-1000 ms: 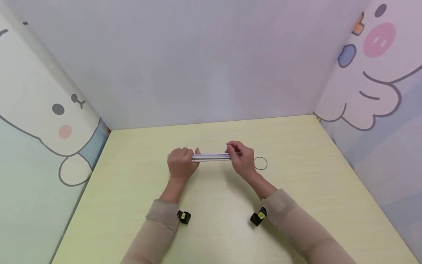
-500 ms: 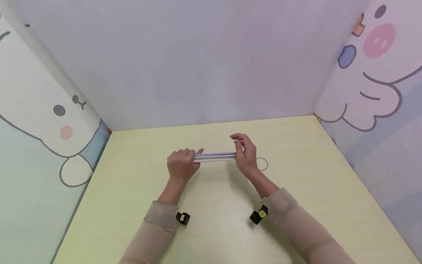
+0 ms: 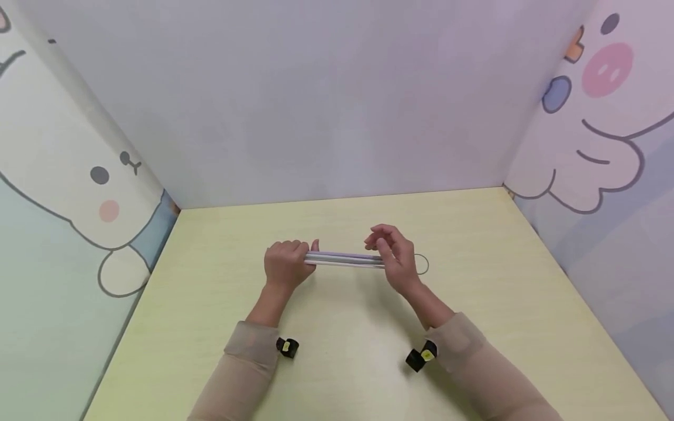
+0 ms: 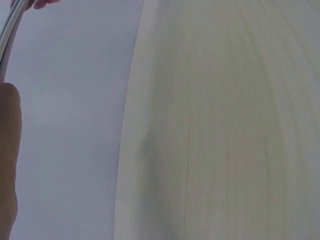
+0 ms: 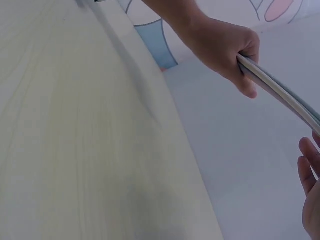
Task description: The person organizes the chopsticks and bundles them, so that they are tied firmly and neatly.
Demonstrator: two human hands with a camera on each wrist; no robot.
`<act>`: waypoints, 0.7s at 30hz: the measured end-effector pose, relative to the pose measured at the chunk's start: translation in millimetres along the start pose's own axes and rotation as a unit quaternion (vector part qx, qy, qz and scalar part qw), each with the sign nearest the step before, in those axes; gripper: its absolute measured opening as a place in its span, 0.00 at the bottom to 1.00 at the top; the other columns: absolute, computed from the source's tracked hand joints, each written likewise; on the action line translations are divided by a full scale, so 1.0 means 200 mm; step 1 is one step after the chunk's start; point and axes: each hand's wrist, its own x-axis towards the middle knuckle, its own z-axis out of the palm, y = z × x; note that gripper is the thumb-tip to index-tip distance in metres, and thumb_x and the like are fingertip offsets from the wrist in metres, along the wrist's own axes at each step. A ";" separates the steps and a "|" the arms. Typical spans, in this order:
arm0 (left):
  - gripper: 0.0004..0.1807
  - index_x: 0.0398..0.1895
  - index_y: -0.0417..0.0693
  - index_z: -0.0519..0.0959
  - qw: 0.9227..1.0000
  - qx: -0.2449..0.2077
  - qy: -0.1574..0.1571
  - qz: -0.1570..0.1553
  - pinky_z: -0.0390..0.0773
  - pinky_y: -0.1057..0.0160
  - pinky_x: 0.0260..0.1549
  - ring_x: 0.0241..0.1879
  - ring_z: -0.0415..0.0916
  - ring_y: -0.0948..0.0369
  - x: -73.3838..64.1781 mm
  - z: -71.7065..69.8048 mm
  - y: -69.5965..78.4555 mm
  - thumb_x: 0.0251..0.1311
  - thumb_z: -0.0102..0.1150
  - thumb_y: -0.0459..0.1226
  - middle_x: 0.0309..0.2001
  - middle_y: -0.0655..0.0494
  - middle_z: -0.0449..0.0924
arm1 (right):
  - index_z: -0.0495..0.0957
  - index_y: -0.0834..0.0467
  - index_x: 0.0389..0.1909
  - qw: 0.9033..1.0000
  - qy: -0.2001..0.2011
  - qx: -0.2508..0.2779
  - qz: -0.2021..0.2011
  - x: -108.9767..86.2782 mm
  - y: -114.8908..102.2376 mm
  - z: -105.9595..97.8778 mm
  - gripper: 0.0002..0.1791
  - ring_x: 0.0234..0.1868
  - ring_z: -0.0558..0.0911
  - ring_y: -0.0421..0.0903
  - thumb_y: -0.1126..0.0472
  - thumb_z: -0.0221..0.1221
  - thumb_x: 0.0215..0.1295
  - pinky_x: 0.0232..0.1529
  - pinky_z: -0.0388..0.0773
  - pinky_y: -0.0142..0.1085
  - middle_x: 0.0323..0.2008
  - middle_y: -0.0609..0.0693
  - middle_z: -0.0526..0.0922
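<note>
My left hand [image 3: 285, 266] grips one end of a bundle of long, thin strips [image 3: 344, 259], white, grey and pale purple, held level above the table. In the right wrist view the strips [image 5: 280, 90] come out past the left thumb, pressed close together. My right hand [image 3: 397, 257] is at the bundle's other end, its fingers loosely bent and apart, with the strips running in behind the thumb side. Seen from the left wrist, the left thumb [image 4: 7, 150] lies along the near end of the bundle. The part inside the left fist is hidden.
A thin dark ring [image 3: 428, 265] lies on the pale wooden table [image 3: 337, 362] just right of my right hand. Grey wall [image 3: 337, 117] rises behind the table, and cartoon-printed panels [image 3: 590, 146] stand at both sides. Small black cameras sit at both cuffs.
My right fingers have let go of the pinch on the bundle and spread apart. The right hand has shifted slightly right, and more of the strips' length shows between the hands. The left hand keeps its grip.
</note>
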 end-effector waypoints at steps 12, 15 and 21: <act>0.23 0.08 0.49 0.63 0.997 -0.056 0.032 0.031 0.56 0.63 0.08 0.07 0.54 0.62 -0.03 -0.01 -0.06 0.59 0.54 0.41 0.07 0.59 0.63 | 0.81 0.66 0.45 0.969 -0.056 -0.172 0.166 -0.02 0.09 -0.24 0.09 0.30 0.83 0.50 0.64 0.57 0.73 0.33 0.81 0.36 0.33 0.58 0.84; 0.21 0.08 0.49 0.63 0.998 -0.054 0.033 0.025 0.57 0.63 0.08 0.08 0.55 0.62 -0.04 -0.01 -0.06 0.57 0.55 0.39 0.08 0.58 0.64 | 0.82 0.63 0.49 0.917 -0.142 -0.310 0.207 -0.04 0.14 -0.33 0.11 0.40 0.84 0.55 0.63 0.59 0.71 0.41 0.80 0.45 0.42 0.57 0.85; 0.20 0.07 0.49 0.63 0.998 -0.046 0.040 0.014 0.58 0.62 0.08 0.09 0.54 0.63 -0.05 -0.03 -0.06 0.50 0.59 0.37 0.08 0.58 0.66 | 0.82 0.64 0.52 0.839 -0.199 -0.445 0.241 -0.10 0.21 -0.47 0.15 0.52 0.77 0.64 0.68 0.58 0.65 0.47 0.75 0.57 0.51 0.63 0.80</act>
